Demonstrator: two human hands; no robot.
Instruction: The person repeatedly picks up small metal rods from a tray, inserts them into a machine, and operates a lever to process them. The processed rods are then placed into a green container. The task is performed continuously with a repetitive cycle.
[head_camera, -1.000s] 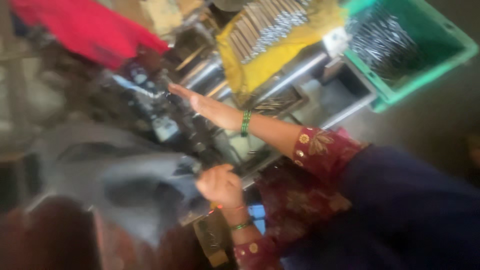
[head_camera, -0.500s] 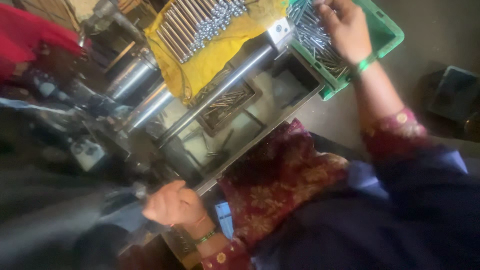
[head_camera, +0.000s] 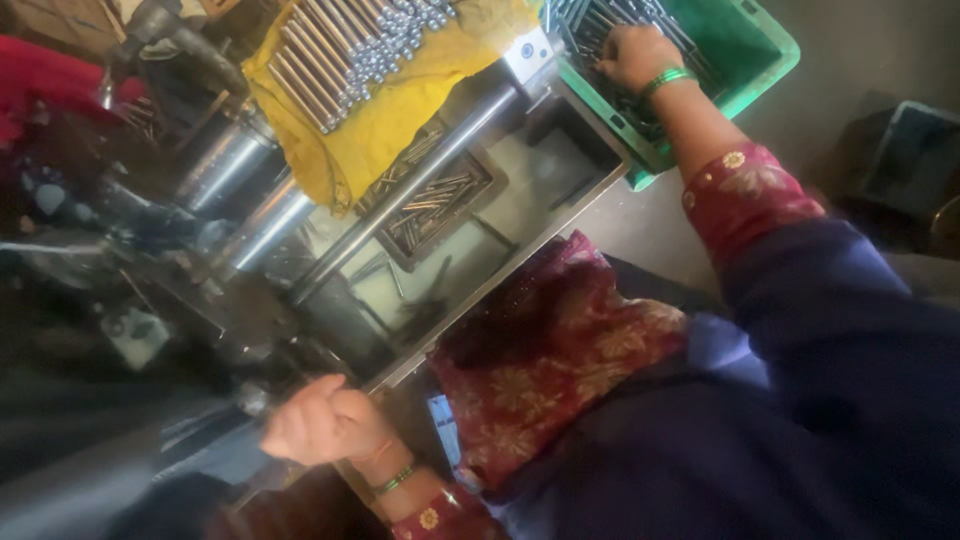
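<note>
My right hand (head_camera: 632, 52) reaches into a green plastic crate (head_camera: 752, 62) at the top and curls its fingers over the thin metal rods (head_camera: 590, 18) lying inside. My left hand (head_camera: 322, 420) is low in the view, closed in a fist around a machine handle with a metal knob (head_camera: 250, 400). A green bangle sits on each wrist. My red patterned sleeves and dark blue garment fill the right side.
A yellow cloth (head_camera: 390, 110) with several rows of shiny rods lies on the machine top. Beside it runs a long steel bar (head_camera: 420, 170) over a grey tray (head_camera: 520, 190) with loose rods. A red cloth (head_camera: 50, 90) lies far left and a dark box (head_camera: 910, 160) sits at right.
My right hand left the machine area, swung over to the green crate and settled onto the rods. My left hand stayed on the handle while the view shifted.
</note>
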